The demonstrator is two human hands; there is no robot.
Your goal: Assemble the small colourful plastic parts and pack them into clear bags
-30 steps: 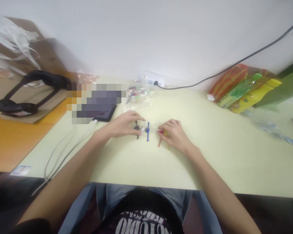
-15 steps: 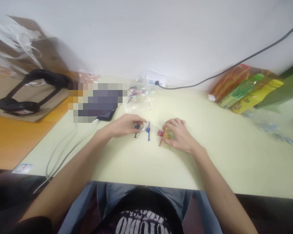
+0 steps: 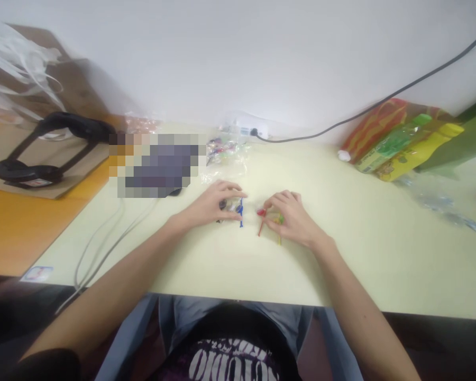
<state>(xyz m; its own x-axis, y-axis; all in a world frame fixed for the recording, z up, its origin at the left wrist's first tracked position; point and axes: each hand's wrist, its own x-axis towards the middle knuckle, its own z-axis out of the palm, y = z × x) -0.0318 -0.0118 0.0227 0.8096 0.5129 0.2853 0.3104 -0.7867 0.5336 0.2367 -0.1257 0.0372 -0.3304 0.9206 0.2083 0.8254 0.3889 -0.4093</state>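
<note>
Pale cables: the pair (image 3: 79, 288) drooped over the near edge of the table (image 3: 222, 264), close beside the left forearm; a backward pull of that elbow could have snagged them and tugged at the blurred tablet (image 3: 162, 164).
Left hand: the hand (image 3: 220, 203) stood arched with thumb and forefinger parted, spanning a short row of small pieces; whether the tips pressed on anything could not be told.
Black piece: it (image 3: 222, 203) sat deep under that arch, partly hidden; a palm lowered blindly could have pushed it askew.
Clear bag: the crinkled bag (image 3: 226, 159) lay beyond the left hand, small coloured bits showing through; a knuckle carried too far forward could have nudged it.
Blue piece: it (image 3: 241, 209) was at the row's right end, between the left fingertips; being so thin, it could have toppled or spun under uneven pressure.
Red piece: it (image 3: 261, 212) stood just at the right fingertips, apart from the blue one; an inward slip could have knocked the two together.
Right hand: it (image 3: 289, 217) was curled over its pieces; whether it gripped one could not be told.
Yellow piece: mostly covered by those fingers, it (image 3: 280, 235) could have been dragged along unnoticed.
</note>
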